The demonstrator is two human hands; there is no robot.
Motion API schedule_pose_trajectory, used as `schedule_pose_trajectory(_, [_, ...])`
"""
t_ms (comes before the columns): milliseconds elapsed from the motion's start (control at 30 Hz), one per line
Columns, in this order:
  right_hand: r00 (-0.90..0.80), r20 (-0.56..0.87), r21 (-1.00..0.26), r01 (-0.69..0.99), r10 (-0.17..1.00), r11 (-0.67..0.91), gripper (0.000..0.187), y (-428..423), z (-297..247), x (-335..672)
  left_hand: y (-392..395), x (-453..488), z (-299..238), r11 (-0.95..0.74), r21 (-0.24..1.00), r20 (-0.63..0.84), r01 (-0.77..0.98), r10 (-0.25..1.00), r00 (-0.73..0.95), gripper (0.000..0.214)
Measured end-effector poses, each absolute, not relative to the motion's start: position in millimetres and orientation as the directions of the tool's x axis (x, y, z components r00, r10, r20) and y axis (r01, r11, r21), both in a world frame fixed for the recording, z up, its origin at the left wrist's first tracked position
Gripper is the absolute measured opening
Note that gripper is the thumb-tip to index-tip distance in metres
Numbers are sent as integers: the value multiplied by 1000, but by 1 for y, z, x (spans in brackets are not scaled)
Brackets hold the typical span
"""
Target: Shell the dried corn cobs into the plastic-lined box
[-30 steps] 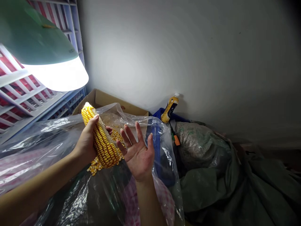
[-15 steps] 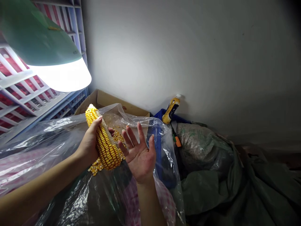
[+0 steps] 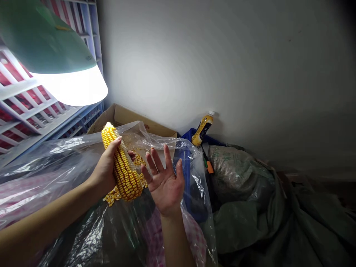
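My left hand (image 3: 107,168) is wrapped round a corn cob (image 3: 124,172), its thumb lying on the near side. The cob tilts, tip up and to the left, with yellow kernels over the facing side and a pale strip bare of kernels along its right edge. To the right of the cob, my right hand (image 3: 167,187) is held palm up with its fingers spread and nothing in it. Loose corn kernels (image 3: 112,196) lie below and behind the cob on a clear plastic sheet (image 3: 91,230). The cob and my palm hide part of the pile.
A lit green lamp (image 3: 55,48) hangs at upper left before a plastic crate (image 3: 93,33). Behind the sheet stands a cardboard box (image 3: 130,118) against the wall. To the right are a blue bin (image 3: 189,178), a yellow bottle (image 3: 203,129), an orange-handled tool (image 3: 209,167) and a stuffed sack (image 3: 236,167).
Hardly anything differs. Both hands and the cob keep almost the same place, and the view has shifted very slightly.
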State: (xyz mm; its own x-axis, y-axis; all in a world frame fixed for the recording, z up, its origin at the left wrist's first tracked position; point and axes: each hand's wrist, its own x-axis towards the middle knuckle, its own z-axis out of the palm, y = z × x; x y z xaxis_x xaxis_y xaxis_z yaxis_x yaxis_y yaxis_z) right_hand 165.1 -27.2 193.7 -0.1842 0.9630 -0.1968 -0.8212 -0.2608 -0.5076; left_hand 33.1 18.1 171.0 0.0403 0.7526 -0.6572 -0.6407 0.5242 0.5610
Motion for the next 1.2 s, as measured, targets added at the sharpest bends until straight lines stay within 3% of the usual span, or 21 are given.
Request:
schedule_pose_trajectory(467, [-207,-132,-472,-847,969,-245,53,-29,192,167,18,35,172,511,586,-642,-629,767,24,31])
schedule_pose_trajectory(900, [-154,-170,-552,-803,973,-224,50,-30,196,167,18,36,167,550,582,-668,-599,744,34,32])
schedule_pose_trajectory(1200, [-155,-145,-543,-813,977,-210,52,-30,196,169,18,35,167,570,578,-680,-584,732,41,35])
